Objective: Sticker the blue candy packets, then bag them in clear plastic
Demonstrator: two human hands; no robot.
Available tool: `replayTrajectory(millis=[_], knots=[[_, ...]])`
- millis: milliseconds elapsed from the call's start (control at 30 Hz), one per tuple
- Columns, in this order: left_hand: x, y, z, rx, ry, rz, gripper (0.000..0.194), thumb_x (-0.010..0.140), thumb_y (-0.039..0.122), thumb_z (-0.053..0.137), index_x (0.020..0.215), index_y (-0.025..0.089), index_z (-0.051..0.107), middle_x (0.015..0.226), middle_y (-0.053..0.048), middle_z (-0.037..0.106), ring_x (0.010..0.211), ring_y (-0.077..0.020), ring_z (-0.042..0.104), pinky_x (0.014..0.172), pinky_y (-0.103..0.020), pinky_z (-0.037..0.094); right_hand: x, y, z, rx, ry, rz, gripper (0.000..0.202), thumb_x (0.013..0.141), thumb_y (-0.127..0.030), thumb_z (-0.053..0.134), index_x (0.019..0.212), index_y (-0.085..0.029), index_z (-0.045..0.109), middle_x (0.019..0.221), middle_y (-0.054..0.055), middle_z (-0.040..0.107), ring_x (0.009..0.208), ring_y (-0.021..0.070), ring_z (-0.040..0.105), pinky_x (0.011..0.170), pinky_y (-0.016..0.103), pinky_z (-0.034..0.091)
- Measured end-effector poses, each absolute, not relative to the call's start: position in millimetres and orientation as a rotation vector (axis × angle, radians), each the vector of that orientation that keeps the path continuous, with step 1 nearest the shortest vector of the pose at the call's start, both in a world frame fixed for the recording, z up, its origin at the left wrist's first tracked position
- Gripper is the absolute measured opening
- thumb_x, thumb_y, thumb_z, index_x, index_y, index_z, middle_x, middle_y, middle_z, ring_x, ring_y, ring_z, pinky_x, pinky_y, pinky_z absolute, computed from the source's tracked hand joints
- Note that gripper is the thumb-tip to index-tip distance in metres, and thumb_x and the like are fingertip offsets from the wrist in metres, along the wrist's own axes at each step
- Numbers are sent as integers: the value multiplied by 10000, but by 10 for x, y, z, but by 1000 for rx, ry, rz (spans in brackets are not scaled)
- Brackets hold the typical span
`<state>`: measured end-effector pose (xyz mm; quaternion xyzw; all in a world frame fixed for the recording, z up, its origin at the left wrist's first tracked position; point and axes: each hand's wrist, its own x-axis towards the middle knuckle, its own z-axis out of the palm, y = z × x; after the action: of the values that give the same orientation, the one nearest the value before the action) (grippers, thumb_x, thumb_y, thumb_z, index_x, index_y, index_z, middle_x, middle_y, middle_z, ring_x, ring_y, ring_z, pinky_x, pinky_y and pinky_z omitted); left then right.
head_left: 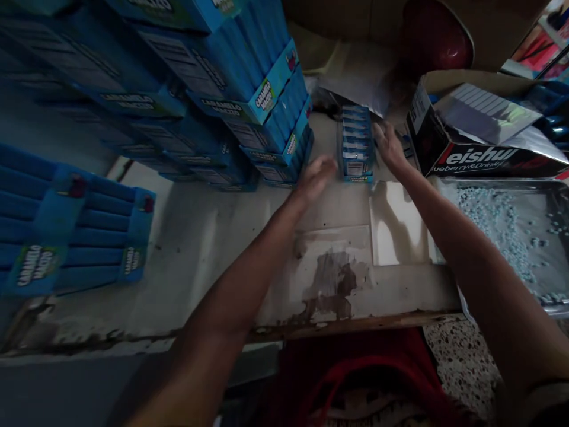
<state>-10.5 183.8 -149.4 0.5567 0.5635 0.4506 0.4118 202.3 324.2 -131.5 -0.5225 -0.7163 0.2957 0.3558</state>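
Note:
A blue display box (355, 142) filled with a row of small blue packs stands on the worktop between my two hands. To its near left is my left hand (318, 175), blurred by motion, its fingers loosely stretched towards the box with nothing seen in them. On the other side, my right hand (389, 146) is open beside the box, fingers pointing away from me. A narrow gap shows between each hand and the box. Tall stacks of blue boxes marked "Caramelo Macizo" (267, 98) rise just beyond my left hand.
Another blue box (75, 222) lies at the left. At the right, a black carton (489, 155) holds papers and blue packs, beside a metal tray (524, 181) with small pale-blue pieces. A pale square sheet (395, 237) lies on the worn worktop (222, 255).

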Motion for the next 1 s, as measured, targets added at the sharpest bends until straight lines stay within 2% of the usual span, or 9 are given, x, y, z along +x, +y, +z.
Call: replayTrajectory(millis=[100,233,333,433,533,633,700,833,1000], knots=[[-341,1147,-1622,1830,1523,711,850,524,568,949,1221,162,679,1315,-169,671,1257,-386,618,1137,-526,466,2172,2777,-1041,-1271,-2049,535,451,1029,-582,585,1246,-191,649,1187,89,723,1200,274,657,1114,487,470],[-454,785,-1784,1976,1659,391,281,782,458,758,803,205,637,971,-99,698,1013,-293,638,935,-392,509,2276,1638,-933,-890,-2584,553,384,996,-564,641,922,-196,719,840,32,698,843,201,656,918,385,516],[-498,881,-1814,1752,1601,347,311,791,482,719,730,209,583,766,-33,657,773,-208,612,711,-287,473,2305,726,-1211,-592,-2901,492,411,925,-534,745,1158,-196,728,1060,93,740,971,251,652,902,399,524],[-512,953,-1757,1451,1380,259,412,774,582,725,731,200,577,615,-2,598,569,-154,535,561,-252,410,2278,152,-1637,-714,-2963,252,553,967,-363,698,1444,-109,582,1477,243,589,1258,351,571,997,488,516],[-493,915,-1664,1386,1367,229,497,770,649,742,698,183,583,547,0,546,490,-131,464,510,-255,370,2235,35,-1933,-804,-2919,49,453,1002,-188,597,1440,-77,576,1401,245,635,1242,352,571,1003,490,516],[-485,898,-1431,1538,1644,341,458,741,576,828,809,149,676,689,-74,671,673,-220,640,627,-294,474,2233,144,-2004,-727,-2945,15,345,1007,-137,583,1347,-109,637,1202,174,713,1087,304,617,918,431,538],[-495,971,-1118,1638,1887,672,467,777,478,834,1081,145,710,1003,-144,756,985,-307,708,831,-358,537,2219,211,-1973,-688,-2986,41,251,994,-129,605,1233,-136,681,1113,141,726,1028,284,624,865,395,539],[-492,1380,-249,1609,2178,1694,969,806,418,846,1603,153,363,1589,-249,474,1501,-373,438,1193,-477,396,2055,243,-1796,-880,-2942,61,183,979,-104,600,1135,-155,682,1073,143,737,1011,271,651,850,368,518],[-402,1962,419,1527,2121,1849,1128,831,517,832,1679,168,174,1650,-276,360,1590,-445,272,1266,-623,264,2087,349,-1521,-1232,-2440,329,234,1053,-156,458,1211,-220,618,1036,100,753,946,246,706,817,346,483]])
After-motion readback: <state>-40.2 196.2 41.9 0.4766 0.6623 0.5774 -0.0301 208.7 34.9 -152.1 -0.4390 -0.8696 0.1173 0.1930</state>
